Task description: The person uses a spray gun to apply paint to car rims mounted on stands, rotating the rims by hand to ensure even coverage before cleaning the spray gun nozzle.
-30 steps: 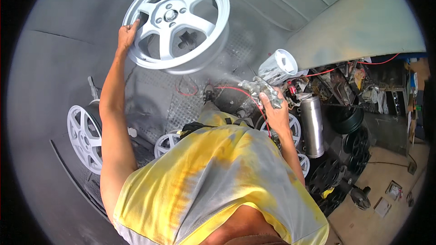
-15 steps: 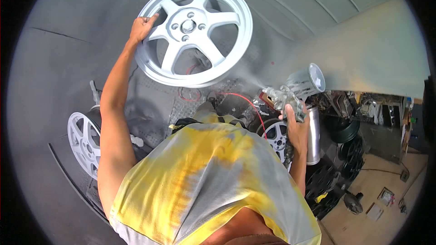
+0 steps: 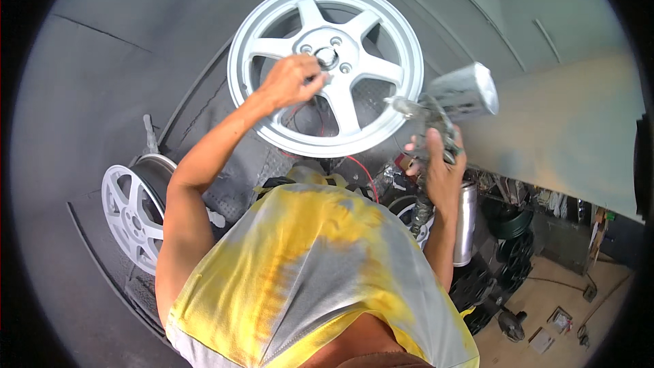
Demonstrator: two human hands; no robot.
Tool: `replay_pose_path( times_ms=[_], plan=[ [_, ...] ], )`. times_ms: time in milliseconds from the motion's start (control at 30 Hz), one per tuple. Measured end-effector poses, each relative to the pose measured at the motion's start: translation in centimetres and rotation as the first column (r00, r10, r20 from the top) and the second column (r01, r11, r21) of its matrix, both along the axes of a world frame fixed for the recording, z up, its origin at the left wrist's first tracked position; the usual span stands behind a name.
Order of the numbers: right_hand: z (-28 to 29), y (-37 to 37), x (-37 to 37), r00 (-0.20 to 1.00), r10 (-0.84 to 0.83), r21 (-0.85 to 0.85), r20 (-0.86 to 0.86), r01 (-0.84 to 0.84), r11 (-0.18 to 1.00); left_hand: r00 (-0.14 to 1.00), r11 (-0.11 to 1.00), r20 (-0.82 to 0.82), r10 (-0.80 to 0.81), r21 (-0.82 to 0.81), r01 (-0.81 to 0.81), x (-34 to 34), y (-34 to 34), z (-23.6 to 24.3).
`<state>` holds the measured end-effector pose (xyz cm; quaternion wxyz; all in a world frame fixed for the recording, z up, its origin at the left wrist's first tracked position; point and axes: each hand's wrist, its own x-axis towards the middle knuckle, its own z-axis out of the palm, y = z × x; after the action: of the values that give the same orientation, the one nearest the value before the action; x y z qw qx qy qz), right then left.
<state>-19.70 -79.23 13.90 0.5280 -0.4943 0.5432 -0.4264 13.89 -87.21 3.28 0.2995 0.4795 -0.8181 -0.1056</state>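
Grey booth: hands (image 3: 291, 80) grip wheel (image 3: 325, 68).

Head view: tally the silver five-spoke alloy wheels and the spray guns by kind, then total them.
Silver five-spoke alloy wheels: 2, one touched near the hub by the left hand at, one standing low on the left.
Grey paint-coated spray guns: 1, held in the right hand at.
Total: 3

Silver five-spoke wheel (image 3: 325, 68) faces me, upright in front of the grey wall, my left hand (image 3: 291, 80) gripping it at the hub. Spray gun (image 3: 436, 112) in my right hand (image 3: 436, 163), paint-crusted, silver cup on top, nozzle aimed at wheel's right rim, just beside it.
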Motion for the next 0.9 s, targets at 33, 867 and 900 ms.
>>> replay_pose_path(
  times_ms=[33,867,900],
  plan=[
    [0.2,-0.6,1.4,0.998,0.066,0.005,-0.005,-0.066,0.998,1.000,0.999,-0.008,-0.023,0.023,0.023,-0.6,0.3,0.2],
    [9.1,-5.5,6.6,0.944,0.132,-0.214,-0.301,-0.202,0.956,0.887,0.899,0.197,0.418,0.052,-0.435,8.3,0.8,0.2],
    [9.4,-5.3,6.1,0.938,0.157,-0.200,-0.309,-0.226,0.954,0.874,0.890,0.221,0.433,0.048,-0.453,7.8,1.4,0.4]
  ],
)
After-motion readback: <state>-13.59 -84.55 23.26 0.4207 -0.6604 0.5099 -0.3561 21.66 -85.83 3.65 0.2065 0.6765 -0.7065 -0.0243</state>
